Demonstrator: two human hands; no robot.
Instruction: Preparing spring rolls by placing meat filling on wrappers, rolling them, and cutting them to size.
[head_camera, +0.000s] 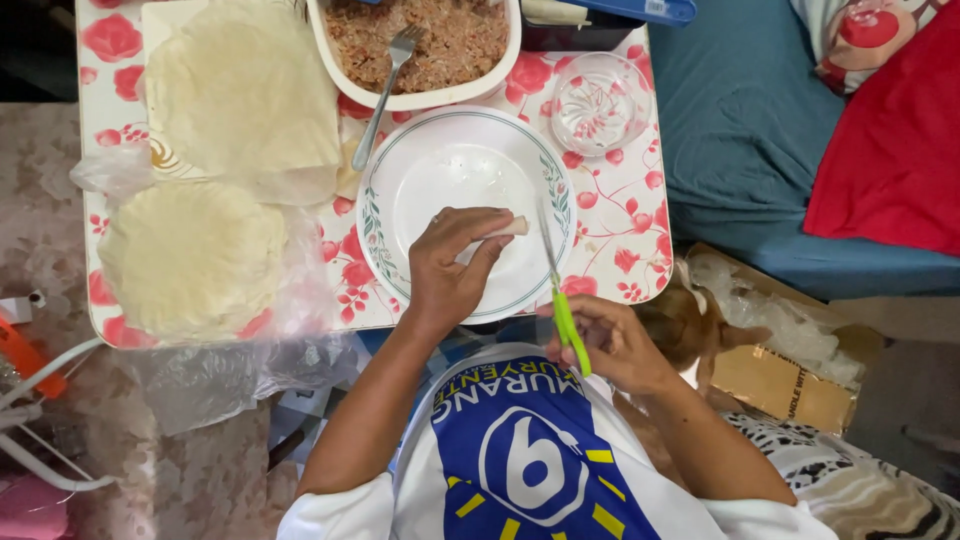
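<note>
Roll (508, 228) pinched in left hand (452, 262) over plate (400, 190) | right hand (610, 340) closed on green scissors (560, 290) | best: snip clear of fingertips, blades square.

Glossy ceramic plate (425, 190); scissors (560, 290) with metal blades, green plastic handles.

Plate (420, 190) on the table (620, 210); wrapper stacks (195, 255) to its left, filling dish (420, 98) behind, glass bowl (600, 100) right.
</note>
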